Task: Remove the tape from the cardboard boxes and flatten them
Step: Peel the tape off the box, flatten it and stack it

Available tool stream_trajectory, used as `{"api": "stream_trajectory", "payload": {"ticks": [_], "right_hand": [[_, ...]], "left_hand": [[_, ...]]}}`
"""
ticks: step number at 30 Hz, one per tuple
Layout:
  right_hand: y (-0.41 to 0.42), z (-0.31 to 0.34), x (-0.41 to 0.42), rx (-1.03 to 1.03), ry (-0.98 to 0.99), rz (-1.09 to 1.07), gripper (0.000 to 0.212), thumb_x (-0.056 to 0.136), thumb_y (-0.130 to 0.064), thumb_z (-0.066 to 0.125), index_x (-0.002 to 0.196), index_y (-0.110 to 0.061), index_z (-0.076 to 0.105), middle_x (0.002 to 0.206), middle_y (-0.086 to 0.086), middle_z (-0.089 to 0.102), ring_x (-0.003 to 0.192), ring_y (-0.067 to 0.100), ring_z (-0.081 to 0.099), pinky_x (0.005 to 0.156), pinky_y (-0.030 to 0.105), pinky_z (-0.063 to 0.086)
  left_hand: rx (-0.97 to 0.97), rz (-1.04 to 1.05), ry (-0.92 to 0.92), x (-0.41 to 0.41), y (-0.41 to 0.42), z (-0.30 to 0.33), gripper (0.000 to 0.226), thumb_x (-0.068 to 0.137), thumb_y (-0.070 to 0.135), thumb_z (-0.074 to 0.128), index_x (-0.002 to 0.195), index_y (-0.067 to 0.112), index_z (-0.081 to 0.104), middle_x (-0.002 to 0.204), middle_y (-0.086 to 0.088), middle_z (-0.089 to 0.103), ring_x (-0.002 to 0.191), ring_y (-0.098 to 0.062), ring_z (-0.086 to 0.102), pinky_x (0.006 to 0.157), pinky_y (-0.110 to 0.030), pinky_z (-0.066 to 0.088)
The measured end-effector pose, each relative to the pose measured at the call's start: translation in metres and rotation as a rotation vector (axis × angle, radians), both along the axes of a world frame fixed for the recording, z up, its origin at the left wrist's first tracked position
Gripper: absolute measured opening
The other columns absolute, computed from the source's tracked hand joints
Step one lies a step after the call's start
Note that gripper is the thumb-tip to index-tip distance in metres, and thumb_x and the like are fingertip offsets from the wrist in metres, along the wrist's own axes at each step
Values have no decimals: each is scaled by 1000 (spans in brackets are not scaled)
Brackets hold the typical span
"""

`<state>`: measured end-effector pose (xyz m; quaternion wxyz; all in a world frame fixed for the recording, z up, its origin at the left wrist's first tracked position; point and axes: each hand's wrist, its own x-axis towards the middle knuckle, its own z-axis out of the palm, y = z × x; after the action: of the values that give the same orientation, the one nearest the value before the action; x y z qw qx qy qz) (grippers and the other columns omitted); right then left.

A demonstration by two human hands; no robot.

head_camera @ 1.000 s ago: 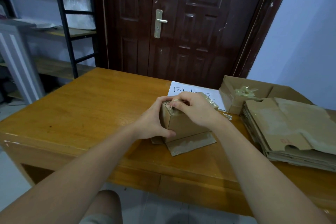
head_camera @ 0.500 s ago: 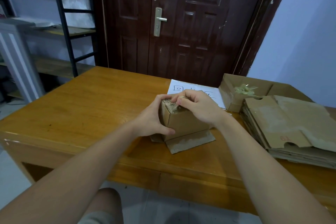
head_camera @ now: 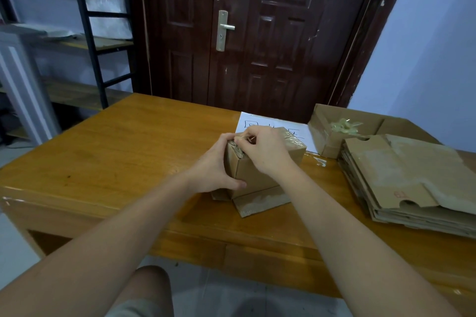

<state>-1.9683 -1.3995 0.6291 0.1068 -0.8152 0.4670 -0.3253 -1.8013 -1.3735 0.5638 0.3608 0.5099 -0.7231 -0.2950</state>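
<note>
Cardboard box (head_camera: pixel 260 175) stands near the middle of the table (head_camera: pixel 116 157), closer to the front edge than to the back, resting on its opened bottom flaps, which splay out beneath it. Clear tape (head_camera: pixel 293 137) still covers its top.

Left hand (head_camera: pixel 216 170) grips the box's left end, thumb pressed on the near face, fingers curled over the top edge. Right hand (head_camera: pixel 265 152) lies over the top, thumb and forefinger pinched together at the top left corner, apparently on a tape end; the tape itself between them cannot be made out.

Change over the last second: the right hand's fingertips have shifted from lying flat along the top edge to a raised pinch at the corner. The box has not moved, and the left hand's grip is unchanged. Judgement: the tape end has probably been picked loose and peeling is about to start; no tape is yet off this box.

At the right edge lies a stack of flattened boxes (head_camera: pixel 412 183), with an open box (head_camera: pixel 324 134) of balled tape scraps behind it near the far right corner, and a paper sheet (head_camera: pixel 257 123) behind the worked box.
</note>
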Motion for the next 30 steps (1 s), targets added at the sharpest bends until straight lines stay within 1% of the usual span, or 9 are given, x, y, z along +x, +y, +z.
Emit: {"api": "stream_trajectory", "payload": {"ticks": [5,10,12,14,16,17,21,25,30], "right_hand": [[2,3,13,-49,63,-94,21,95,-37,65,90,-21,76,84,-2,72,88,18,62,79,37,50],[3,3,18,-32,45,-153,20,95,-33,65,84,-18,74,80,0,70,84,19,63,71,31,43],[2,6,16,-5,59,-124,18,94,-33,67,86,-19,75,84,0,72,87,19,63,72,31,45],[0,8,8,49,-14,-49,8,90,-31,73,95,-25,73,92,-3,71,91,16,65,73,30,49],[1,11,-4,98,-119,98,24,85,-24,80,96,-33,61,98,-8,64,83,8,66,68,26,48],[-1,12,-10,70,-109,171,27,83,-20,82,93,-32,60,97,-8,61,79,5,64,69,25,48],[-10,14,-22,-138,84,304,12,81,-12,83,81,-15,72,91,-5,64,83,11,61,77,36,53],[-12,17,-23,-193,257,337,5,88,-16,75,85,-19,71,81,-5,69,80,14,64,74,43,54],[-5,19,-31,-168,321,375,17,98,-14,64,105,-18,78,102,0,76,97,20,69,87,43,55]], "left_hand": [[-28,45,-38,-2,-1,1,114,60,41,97,145,47,22,130,18,54,121,-8,56,104,-39,54],[-50,49,-47,-3,1,1,110,61,39,98,143,47,24,131,17,54,122,-10,56,103,-39,54],[-48,40,-36,-3,1,1,110,61,39,97,143,47,24,131,16,54,120,-10,58,101,-38,56],[-29,21,-25,-2,1,2,113,61,39,97,145,47,22,131,14,55,119,-10,60,99,-38,58],[-5,-1,-11,0,0,2,113,61,40,97,144,49,21,130,13,57,117,-10,63,96,-39,59],[0,-6,-7,0,0,1,112,60,41,97,142,51,21,130,13,58,116,-10,64,95,-40,60],[-4,-7,-4,0,1,0,111,57,47,95,138,56,20,130,12,55,115,-12,63,94,-40,60],[-5,-14,9,0,0,-2,110,57,47,95,138,56,21,131,10,55,116,-14,64,93,-41,61],[-37,-8,3,0,-1,-4,110,57,48,95,138,57,21,133,15,51,118,-10,62,94,-39,60]]}}
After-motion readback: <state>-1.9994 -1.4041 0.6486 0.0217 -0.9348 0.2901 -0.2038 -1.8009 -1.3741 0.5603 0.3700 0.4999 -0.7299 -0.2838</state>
